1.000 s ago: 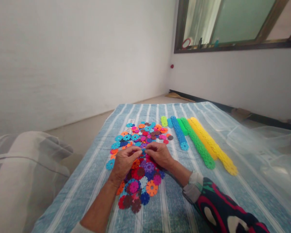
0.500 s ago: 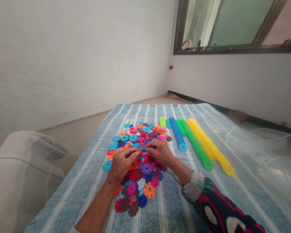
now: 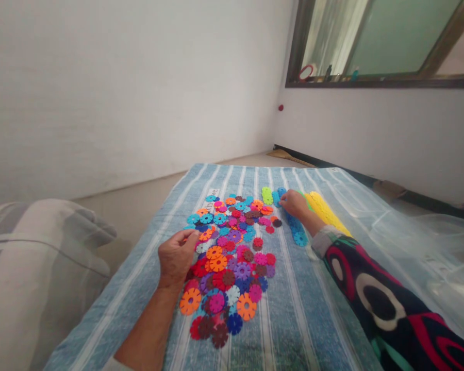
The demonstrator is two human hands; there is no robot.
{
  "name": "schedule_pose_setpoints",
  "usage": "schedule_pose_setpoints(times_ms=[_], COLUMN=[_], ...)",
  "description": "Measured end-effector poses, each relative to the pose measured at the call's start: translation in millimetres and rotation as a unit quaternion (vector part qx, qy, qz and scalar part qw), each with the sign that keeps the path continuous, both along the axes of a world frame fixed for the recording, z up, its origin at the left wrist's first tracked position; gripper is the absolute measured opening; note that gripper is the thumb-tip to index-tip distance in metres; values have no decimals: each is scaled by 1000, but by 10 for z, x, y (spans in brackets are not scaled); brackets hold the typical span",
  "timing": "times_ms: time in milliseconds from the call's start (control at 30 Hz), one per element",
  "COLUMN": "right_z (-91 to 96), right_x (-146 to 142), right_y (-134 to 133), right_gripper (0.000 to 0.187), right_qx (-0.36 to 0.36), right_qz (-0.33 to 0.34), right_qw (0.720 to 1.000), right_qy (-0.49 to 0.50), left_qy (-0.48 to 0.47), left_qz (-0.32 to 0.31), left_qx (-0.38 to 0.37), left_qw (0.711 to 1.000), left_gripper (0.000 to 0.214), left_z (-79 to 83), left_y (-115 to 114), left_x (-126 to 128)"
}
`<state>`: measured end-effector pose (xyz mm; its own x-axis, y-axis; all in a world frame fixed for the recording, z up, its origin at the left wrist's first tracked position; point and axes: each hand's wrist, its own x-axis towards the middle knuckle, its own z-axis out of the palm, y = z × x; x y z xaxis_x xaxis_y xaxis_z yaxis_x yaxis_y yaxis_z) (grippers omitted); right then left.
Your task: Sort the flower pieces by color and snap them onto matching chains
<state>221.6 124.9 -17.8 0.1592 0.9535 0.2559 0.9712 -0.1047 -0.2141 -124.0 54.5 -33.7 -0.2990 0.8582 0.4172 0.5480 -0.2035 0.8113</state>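
A pile of flower-shaped plastic discs (image 3: 242,270) in orange, red, purple, brown, pink and blue covers the middle of the cloth. My left hand (image 3: 178,257) rests at the pile's left edge with its fingers curled together; what they hold, if anything, is hidden. Over to the right, my right hand (image 3: 297,204) pinches a blue disc at the far end of a row of blue discs (image 3: 299,237). Its forearm and sleeve cover most of the green row. Beside that hand lie a short light-blue row (image 3: 276,198) and a short lime row (image 3: 267,195).
A long row of yellow discs (image 3: 327,212) lies beyond my right forearm. Clear plastic boxes (image 3: 421,232) stand at the right side. The discs lie on a blue-and-white striped cloth (image 3: 139,288). Grey-white fabric (image 3: 42,268) bulges at the left.
My hands were together over the pile around a small blue piece. The right has moved right and away to the blue row; the left has drawn back to the pile's left edge.
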Motion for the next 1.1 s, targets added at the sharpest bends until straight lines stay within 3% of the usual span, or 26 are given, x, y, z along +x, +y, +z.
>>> schedule_pose_setpoints(times_ms=[300, 1100], right_z=[-11, -15], right_x=[-2, -74], right_y=[100, 24], right_gripper=[20, 22], right_qx=[-73, -91], right_qz=[15, 53], right_qw=[995, 980], right_qy=[-66, -169], left_qy=[-14, -12], left_qz=[-7, -18], left_qx=[-16, -32], left_qw=[1000, 999], left_gripper=[25, 24], left_z=[-36, -88], left_y=[7, 6], left_x=[2, -8])
